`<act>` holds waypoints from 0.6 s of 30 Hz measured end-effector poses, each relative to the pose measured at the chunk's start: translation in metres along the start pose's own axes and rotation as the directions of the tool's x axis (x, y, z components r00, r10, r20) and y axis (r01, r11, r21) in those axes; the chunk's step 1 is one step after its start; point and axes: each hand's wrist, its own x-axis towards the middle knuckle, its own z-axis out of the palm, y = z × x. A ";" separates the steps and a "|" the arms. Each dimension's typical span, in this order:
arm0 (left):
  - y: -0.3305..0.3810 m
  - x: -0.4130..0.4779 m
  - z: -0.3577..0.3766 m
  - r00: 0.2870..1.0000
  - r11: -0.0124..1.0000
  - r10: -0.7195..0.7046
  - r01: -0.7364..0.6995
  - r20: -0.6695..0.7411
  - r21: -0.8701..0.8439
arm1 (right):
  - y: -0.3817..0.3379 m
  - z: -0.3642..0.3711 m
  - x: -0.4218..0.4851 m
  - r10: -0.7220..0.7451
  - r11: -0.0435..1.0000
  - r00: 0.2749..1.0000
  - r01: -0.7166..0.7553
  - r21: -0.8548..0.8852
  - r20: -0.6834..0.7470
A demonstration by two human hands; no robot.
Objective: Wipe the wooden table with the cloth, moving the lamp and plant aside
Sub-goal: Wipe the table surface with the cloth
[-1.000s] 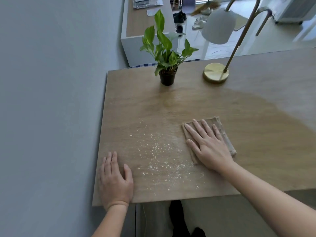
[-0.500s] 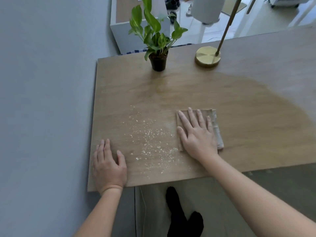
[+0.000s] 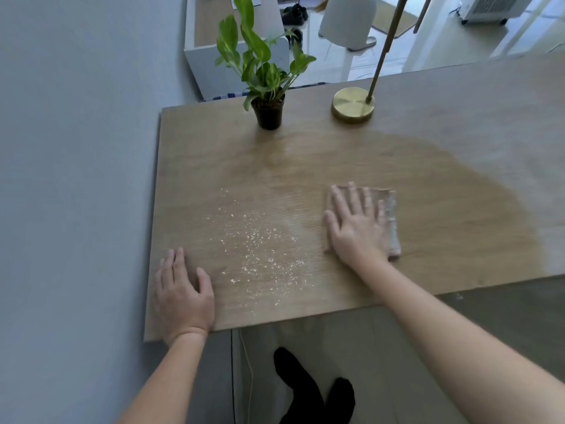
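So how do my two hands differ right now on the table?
The right hand lies flat on the folded cloth, fingers spread; the left hand rests on bare wood at the table corner, fingers closer together. The crumbs lie between them. Both are palm down.

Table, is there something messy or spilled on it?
Yes. Pale crumbs lie scattered on the wooden table near its front edge, between the left hand and the cloth under the right hand. They look unwiped.

Bare forearms, no sleeves, black socks point(image 3: 315, 390)
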 end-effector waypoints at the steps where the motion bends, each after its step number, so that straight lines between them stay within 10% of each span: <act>1: -0.001 -0.001 0.000 1.000 1.000 -0.001 0.001 0.001 0.001 | -0.009 0.006 -0.024 -0.096 0.995 0.995 0.097 -0.013 0.019; 5: -0.001 0.000 0.000 1.000 1.000 -0.003 0.003 -0.004 -0.010 | 0.030 0.009 -0.109 -0.284 0.954 0.954 0.292 -0.074 0.101; 14: -0.002 0.000 0.001 1.000 1.000 -0.012 0.012 0.017 -0.021 | 0.056 -0.014 -0.018 0.141 0.990 0.990 -0.141 -0.002 -0.003; 18: -0.002 -0.001 0.001 0.999 0.999 -0.027 0.028 0.023 -0.026 | 0.036 -0.005 -0.051 -0.143 0.988 0.988 0.145 -0.043 0.055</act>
